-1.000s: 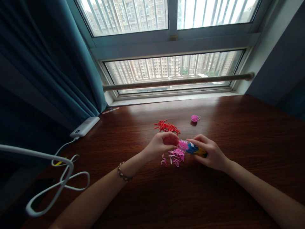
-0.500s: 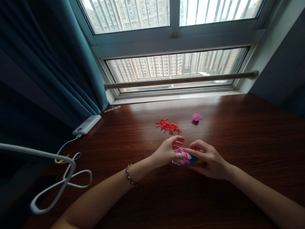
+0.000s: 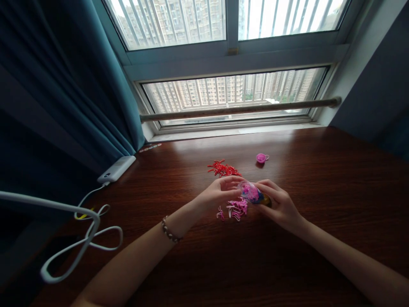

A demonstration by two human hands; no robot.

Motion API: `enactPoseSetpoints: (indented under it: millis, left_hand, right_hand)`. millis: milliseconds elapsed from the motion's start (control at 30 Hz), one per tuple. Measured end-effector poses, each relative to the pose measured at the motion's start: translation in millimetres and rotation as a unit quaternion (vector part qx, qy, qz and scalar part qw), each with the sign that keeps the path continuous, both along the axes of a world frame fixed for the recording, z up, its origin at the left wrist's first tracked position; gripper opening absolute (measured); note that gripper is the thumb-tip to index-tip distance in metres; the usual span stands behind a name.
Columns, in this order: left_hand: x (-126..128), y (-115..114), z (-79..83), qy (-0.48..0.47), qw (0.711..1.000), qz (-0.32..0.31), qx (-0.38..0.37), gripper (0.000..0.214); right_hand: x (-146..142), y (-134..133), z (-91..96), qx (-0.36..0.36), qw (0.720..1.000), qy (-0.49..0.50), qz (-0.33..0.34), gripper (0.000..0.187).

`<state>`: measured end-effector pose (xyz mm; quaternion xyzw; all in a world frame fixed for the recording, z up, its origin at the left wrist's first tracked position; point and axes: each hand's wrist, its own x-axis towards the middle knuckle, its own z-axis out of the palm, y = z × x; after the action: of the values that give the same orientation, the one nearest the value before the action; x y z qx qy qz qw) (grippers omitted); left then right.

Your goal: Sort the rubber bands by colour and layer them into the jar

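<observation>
My right hand (image 3: 277, 204) is wrapped round a clear plastic bottle (image 3: 252, 192) that lies tilted on its side, mouth to the left. Pink, blue and yellow pieces show through its wall. Beside the mouth is my left hand (image 3: 220, 190), its fingers stretched out and slightly curved; whether they touch the rim I cannot tell. A loose heap of pink clip-like pieces (image 3: 237, 209) lies on the table just below the bottle. Behind my left hand spreads a pile of red pieces (image 3: 224, 168) of similar shape, partly covered by the fingers.
A pink cup-shaped cap with a loop (image 3: 261, 158) sits on the brown wooden table (image 3: 313, 170) behind the bottle. At the left are a white power bank (image 3: 116, 169) and its looped white cable (image 3: 96, 226). A blue curtain (image 3: 105, 94) hangs beside the window.
Pink pieces have come out onto the table below the bottle. The bottle has moved up and away, and its mouth end has lifted. My left hand has shifted slightly left and forward.
</observation>
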<state>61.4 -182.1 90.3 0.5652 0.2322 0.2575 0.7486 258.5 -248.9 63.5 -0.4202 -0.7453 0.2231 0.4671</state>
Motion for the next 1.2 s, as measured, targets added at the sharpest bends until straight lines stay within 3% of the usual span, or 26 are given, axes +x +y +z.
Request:
enactPoseSetpoints:
  millis: [133, 267, 333, 400, 533, 700, 867, 1000, 1200]
  left_hand:
    - [2.0, -2.4, -8.0, -0.006, 0.991, -0.005, 0.134, 0.073]
    - [1.1, -6.5, -19.6, -0.021, 0.981, 0.075, 0.177, 0.059]
    - [-7.4, -5.2, -25.5, -0.015, 0.968, 0.149, 0.200, 0.053]
    - [-21.8, -1.4, -31.6, 0.016, 0.946, 0.221, 0.238, 0.045]
    - [-53.6, 9.1, -44.2, 0.080, 0.882, 0.329, 0.328, 0.043]
    - [-69.5, 16.1, -52.2, 0.128, 0.818, 0.385, 0.408, 0.039]
    - [-69.4, 13.4, -53.4, 0.182, 0.790, 0.382, 0.443, 0.037]
    - [-70.4, 11.5, -56.4, 0.232, 0.768, 0.371, 0.469, 0.038]
    - [-71.6, 11.8, -59.4, 0.263, 0.759, 0.347, 0.483, 0.039]
  right_hand:
    - [-7.4, 7.8, 6.2, -0.027, 0.995, 0.096, -0.020, 0.034]
    - [-23.6, 18.6, 8.6, -0.063, 0.992, 0.104, -0.026, 0.040]
    - [-31.2, 19.3, 5.9, -0.081, 0.994, 0.050, -0.052, 0.048]
    - [-37.1, 15.6, 0.0, -0.079, 0.991, -0.065, -0.085, 0.055]
    - [-45.0, 5.2, -15.0, -0.050, 0.957, -0.276, -0.074, 0.063]
    - [-51.8, 5.7, -20.1, -0.063, 0.945, -0.318, -0.047, 0.023]
    - [-55.4, 17.5, -16.2, -0.072, 0.939, -0.333, -0.034, 0.016]
    - [-53.0, 34.1, -11.8, -0.111, 0.954, -0.278, -0.019, 0.011]
    - [-32.2, 58.9, 19.3, -0.241, 0.970, -0.029, 0.022, 0.020]
